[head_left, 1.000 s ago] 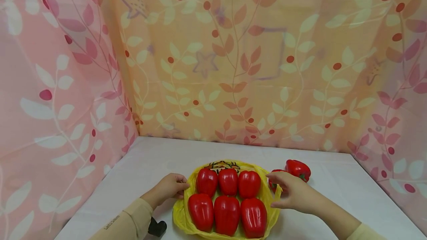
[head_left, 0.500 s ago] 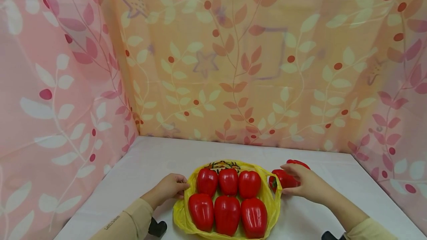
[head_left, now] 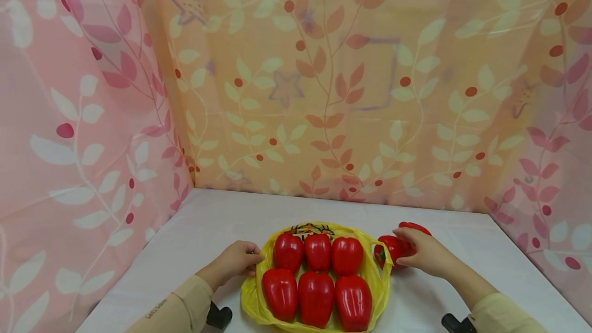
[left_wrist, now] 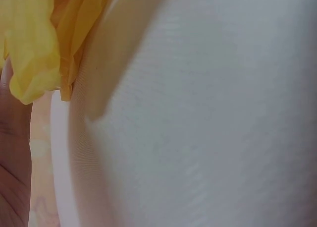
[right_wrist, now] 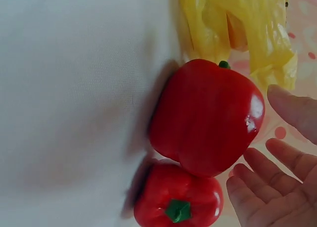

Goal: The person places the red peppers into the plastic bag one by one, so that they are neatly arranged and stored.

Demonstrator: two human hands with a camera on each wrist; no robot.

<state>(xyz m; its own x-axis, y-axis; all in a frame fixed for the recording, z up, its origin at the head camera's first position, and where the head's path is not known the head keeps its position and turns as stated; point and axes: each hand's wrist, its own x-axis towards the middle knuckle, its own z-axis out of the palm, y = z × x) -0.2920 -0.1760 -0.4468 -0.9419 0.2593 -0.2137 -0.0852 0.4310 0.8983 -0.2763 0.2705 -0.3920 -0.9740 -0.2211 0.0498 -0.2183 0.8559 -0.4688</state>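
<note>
A yellow plastic bag (head_left: 250, 302) lies with its mouth spread wide. Inside, several red bell peppers (head_left: 315, 299) stand in two rows. My left hand (head_left: 233, 262) pinches the bag's left rim; yellow plastic (left_wrist: 34, 48) hangs at that hand in the left wrist view. Beyond the bag's right edge is a loose red bell pepper (right_wrist: 208, 118), with my right hand (head_left: 427, 253) just over its right side. In the right wrist view those fingers are spread and loosely bent close to the pepper. Against it sits a second loose bell pepper (right_wrist: 178, 195) with a green stem, partly hidden by the hand in the head view.
A white cloth (head_left: 222, 215) covers the table. Flower-patterned curtains (head_left: 324, 91) enclose it at the back and both sides. Black wrist-worn devices (head_left: 219, 316) show below both forearms. A bag handle loop (head_left: 386, 256) stands up on the right rim, next to the loose pepper.
My right hand has left the bag's right handle and moved right to the loose peppers. My left hand and the peppers in the bag have stayed in place.
</note>
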